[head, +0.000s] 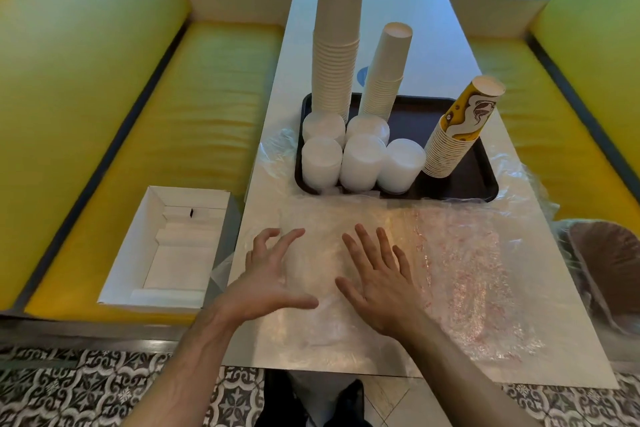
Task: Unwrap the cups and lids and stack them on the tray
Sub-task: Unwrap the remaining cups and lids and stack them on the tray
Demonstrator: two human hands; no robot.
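A dark tray [478, 180] on the white table carries a tall stack of plain paper cups [337, 55], a shorter plain stack [386, 76], a leaning stack of yellow patterned cups [457, 135] and several stacks of white lids [362, 161]. Clear plastic wrap [460, 270] lies flattened on the table in front of the tray. My left hand [268, 274] hovers over the wrap's left part with fingers spread and slightly bent. My right hand [379, 281] lies flat on the wrap, fingers straight. Neither hand holds anything.
An open white cardboard box [166, 246] sits on the yellow bench at the left. More crumpled clear wrap [273, 152] lies beside the tray's left and right sides. A brown object under plastic [609, 274] sits at the right table edge. A window is beyond the table.
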